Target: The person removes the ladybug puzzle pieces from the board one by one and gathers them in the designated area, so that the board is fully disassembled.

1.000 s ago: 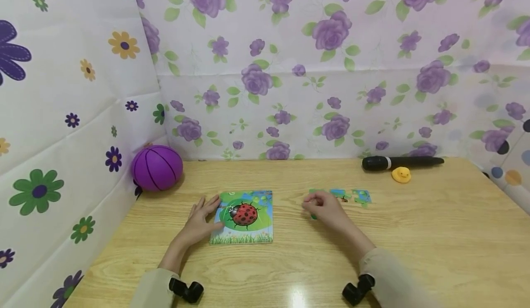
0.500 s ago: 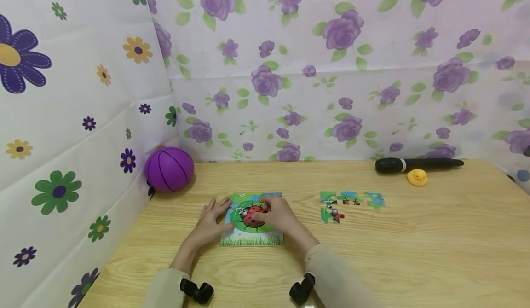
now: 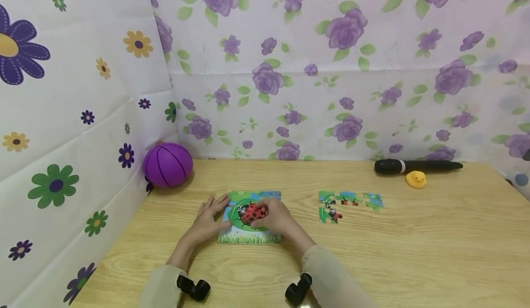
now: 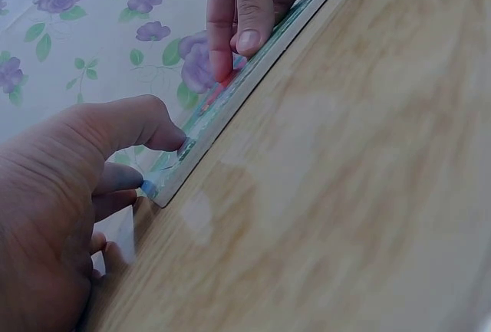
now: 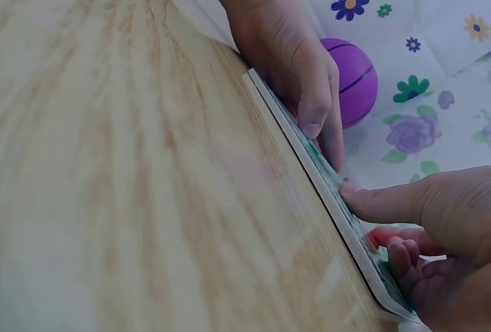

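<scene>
Your left hand (image 3: 208, 219) lies flat, steadying the puzzle board (image 3: 250, 217) at 9 o'clock | your right hand (image 3: 275, 217) fingers curl, picking at the ladybird piece (image 3: 251, 213)

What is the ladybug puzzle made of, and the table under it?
The ladybug puzzle looks like thick cardboard or thin wood with a glossy printed picture; its pale layered edge shows. The table looks like light wood or a wood-look coating, with visible grain and a slight shine.
</scene>
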### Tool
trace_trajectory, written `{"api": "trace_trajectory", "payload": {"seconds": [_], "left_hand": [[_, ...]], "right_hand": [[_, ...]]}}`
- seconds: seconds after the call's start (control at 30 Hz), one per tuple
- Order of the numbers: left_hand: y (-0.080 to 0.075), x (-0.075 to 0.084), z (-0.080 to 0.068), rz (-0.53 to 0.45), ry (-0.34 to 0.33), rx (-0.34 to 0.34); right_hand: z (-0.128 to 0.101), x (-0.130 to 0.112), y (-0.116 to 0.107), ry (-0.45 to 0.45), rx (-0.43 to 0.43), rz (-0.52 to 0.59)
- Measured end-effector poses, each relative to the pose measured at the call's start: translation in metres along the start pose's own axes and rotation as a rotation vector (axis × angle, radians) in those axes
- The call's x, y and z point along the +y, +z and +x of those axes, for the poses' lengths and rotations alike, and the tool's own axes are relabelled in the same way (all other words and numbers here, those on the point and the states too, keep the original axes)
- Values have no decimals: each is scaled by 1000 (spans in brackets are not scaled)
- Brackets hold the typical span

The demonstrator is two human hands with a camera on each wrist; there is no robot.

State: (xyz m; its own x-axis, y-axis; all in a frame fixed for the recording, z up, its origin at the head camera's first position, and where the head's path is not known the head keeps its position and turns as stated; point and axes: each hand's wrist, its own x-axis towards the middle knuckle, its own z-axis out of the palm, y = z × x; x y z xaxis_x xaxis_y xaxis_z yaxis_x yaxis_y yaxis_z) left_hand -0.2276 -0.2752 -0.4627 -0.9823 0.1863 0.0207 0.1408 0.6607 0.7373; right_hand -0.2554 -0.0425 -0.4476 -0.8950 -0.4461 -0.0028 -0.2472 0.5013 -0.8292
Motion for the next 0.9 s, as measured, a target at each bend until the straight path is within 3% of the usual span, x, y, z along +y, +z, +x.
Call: {"api": "trace_trajectory", "payload": {"seconds": [0.5, 0.9], "left_hand": [[0, -1, 2, -2, 0, 1], [0, 1, 1, 3, 3, 2]], "right_hand": [[1, 2, 4, 17, 29, 25], [3, 9, 6, 32, 145, 293]]}}
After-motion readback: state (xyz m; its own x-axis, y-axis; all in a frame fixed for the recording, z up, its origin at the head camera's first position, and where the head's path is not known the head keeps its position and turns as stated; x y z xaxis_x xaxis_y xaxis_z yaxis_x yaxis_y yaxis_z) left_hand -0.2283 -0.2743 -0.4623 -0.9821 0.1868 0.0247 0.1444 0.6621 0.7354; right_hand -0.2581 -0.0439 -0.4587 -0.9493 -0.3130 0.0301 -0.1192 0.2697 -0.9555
